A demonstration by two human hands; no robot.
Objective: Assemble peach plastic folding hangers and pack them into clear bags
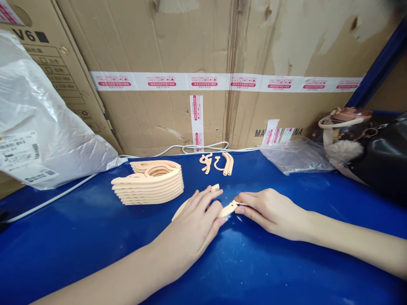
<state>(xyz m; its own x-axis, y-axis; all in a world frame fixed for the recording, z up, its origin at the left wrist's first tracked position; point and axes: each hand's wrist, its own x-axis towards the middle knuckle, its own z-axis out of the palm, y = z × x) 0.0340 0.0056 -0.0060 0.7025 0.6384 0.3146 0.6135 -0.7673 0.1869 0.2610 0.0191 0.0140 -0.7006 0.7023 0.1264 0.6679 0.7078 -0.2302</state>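
Observation:
On the blue table my left hand is wrapped over a beige plastic folding hanger, covering most of its length. The hanger's end sticks out past my thumb toward the right. At that end my right hand pinches a thin beige piece, probably a hook; the fingertips hide most of it. Left of my hands stands a neat stack of folded beige hangers. Beyond my hands lie several loose beige parts: curved hooks and short bent bars.
Large cardboard boxes stand upright along the table's back edge. A white plastic parcel leans at the left. A white cable runs along the back. Clear plastic bags and a black bag lie at the right.

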